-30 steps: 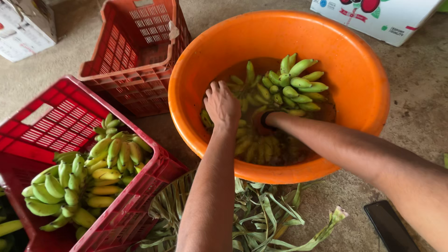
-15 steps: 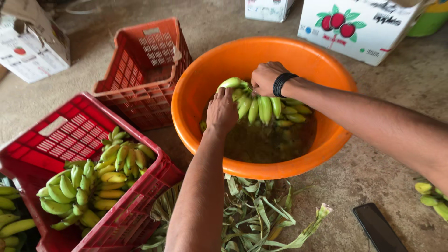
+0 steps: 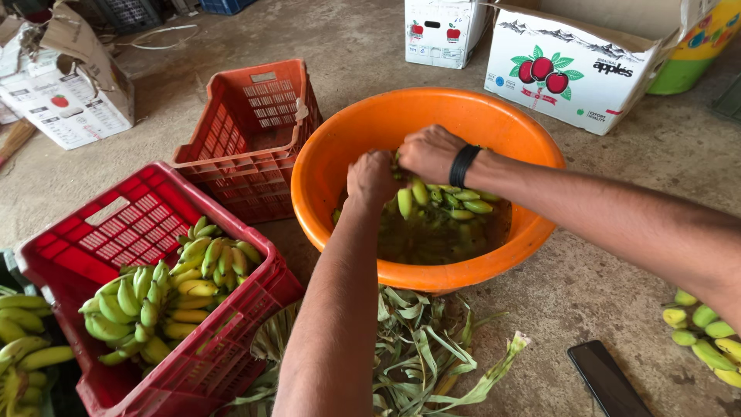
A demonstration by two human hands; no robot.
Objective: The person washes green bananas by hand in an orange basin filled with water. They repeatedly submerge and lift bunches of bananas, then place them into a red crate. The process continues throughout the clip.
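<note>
A: Where was the banana bunch [image 3: 444, 202]?

B: At frame centre, in the orange tub [image 3: 332, 154], hanging downward. Left hand [image 3: 372, 177] and right hand [image 3: 431, 153] both clenched its top, side by side; left nearer the red crate [image 3: 147, 224] at lower left.

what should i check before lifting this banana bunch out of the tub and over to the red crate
1. Both hands on the bunch: left hand and right hand grip the banana bunch: ok.
2. Bunch clear of the water in the orange tub: cannot tell.
3. Room in the red crate: back half free: ok.
4. Path to crate unobstructed: ok.
5. Phone away from drips: ok.
</note>
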